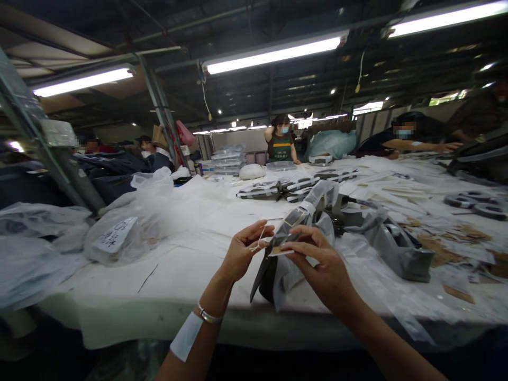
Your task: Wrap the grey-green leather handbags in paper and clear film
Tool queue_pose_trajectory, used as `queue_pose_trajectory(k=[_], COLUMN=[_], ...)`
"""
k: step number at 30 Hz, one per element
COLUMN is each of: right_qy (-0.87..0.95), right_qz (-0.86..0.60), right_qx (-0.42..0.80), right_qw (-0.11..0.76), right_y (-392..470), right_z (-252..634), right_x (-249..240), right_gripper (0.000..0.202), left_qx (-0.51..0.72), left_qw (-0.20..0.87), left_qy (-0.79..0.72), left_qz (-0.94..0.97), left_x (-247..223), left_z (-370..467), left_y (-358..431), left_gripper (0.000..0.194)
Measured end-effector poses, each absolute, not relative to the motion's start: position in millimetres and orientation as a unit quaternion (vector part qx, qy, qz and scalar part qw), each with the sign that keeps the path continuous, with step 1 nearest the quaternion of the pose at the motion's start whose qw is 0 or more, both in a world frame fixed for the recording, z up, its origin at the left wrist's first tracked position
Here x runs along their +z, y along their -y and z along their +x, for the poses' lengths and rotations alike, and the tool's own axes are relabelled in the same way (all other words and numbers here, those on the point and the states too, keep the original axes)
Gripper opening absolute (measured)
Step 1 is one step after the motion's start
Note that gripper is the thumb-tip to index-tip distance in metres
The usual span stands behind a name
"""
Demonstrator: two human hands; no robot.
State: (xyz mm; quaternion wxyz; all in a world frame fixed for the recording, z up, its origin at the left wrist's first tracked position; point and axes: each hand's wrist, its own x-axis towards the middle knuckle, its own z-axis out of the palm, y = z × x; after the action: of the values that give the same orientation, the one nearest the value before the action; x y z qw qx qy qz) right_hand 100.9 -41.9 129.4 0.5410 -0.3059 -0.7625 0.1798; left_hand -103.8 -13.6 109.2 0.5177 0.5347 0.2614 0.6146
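Observation:
My left hand [243,248] is closed on a thin pale string [260,242], pinched between thumb and fingers. My right hand [317,256] pinches a small tag [281,251], white along its edge with a brown face. Behind both hands stands a dark bag [265,278] with grey wrapping [286,272] over part of it. A strap with a rectangular buckle [296,218], covered in clear plastic, rises from the bag just beyond my fingertips. Whether the string runs through the tag I cannot tell.
A grey wrapped bag [405,254] lies to the right, near scattered brown tags [456,238]. Clear plastic bags [119,233] are heaped at left. Wrapped straps [293,185] lie farther back on the white-covered table [178,286]. Co-workers [281,143] are across the table.

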Motion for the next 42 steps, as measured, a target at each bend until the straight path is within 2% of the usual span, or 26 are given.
queue_pose_trajectory(k=[7,13,16,19,22,25,28,32,39,42], right_qy=[0.812,0.853,0.865,0.86,0.859,0.87,0.873,0.869,0.847,0.873], right_qz=[-0.327,-0.316,-0.29,-0.268,-0.27,-0.276,-0.266,-0.252,-0.281,-0.264], right_qx=[0.031,-0.047,-0.037,0.002,0.008,-0.033,-0.063,-0.047,-0.045,-0.035], right_qw=[0.483,0.413,0.409,0.435,0.435,0.407,0.405,0.424,0.449,0.41], right_y=[30.7,30.1,27.8,22.1,14.5,7.6,2.7,-0.9,4.5,12.7], right_z=[89.7,82.8,80.4,83.7,90.4,94.0,93.4,93.2,90.2,86.4], right_x=[149.7,166.8,169.0,161.9,148.7,138.6,136.9,140.9,143.9,153.5], right_gripper=[0.024,0.024,0.026,0.027,0.038,0.046,0.041,0.034,0.036,0.046], left_qx=[0.633,0.641,0.634,0.589,0.523,0.486,0.475,0.494,0.496,0.488], left_qw=[0.51,0.434,0.343,0.179,0.018,-0.058,-0.078,-0.055,-0.051,-0.075], left_qy=[-0.246,-0.263,-0.309,-0.38,-0.443,-0.469,-0.47,-0.49,-0.502,-0.481], left_qz=[0.527,0.575,0.621,0.691,0.728,0.735,0.74,0.716,0.707,0.724], left_x=[118.1,129.0,143.5,159.9,169.5,169.3,162.9,151.4,139.6,143.3], left_z=[-106.8,-104.3,-98.3,-95.9,-97.6,-99.4,-100.3,-103.8,-106.1,-104.5], left_y=[20.4,28.0,36.8,51.2,68.7,82.8,89.7,91.0,94.0,94.7], left_gripper=[0.062,0.058,0.046,0.035,0.04,0.048,0.048,0.046,0.048,0.049])
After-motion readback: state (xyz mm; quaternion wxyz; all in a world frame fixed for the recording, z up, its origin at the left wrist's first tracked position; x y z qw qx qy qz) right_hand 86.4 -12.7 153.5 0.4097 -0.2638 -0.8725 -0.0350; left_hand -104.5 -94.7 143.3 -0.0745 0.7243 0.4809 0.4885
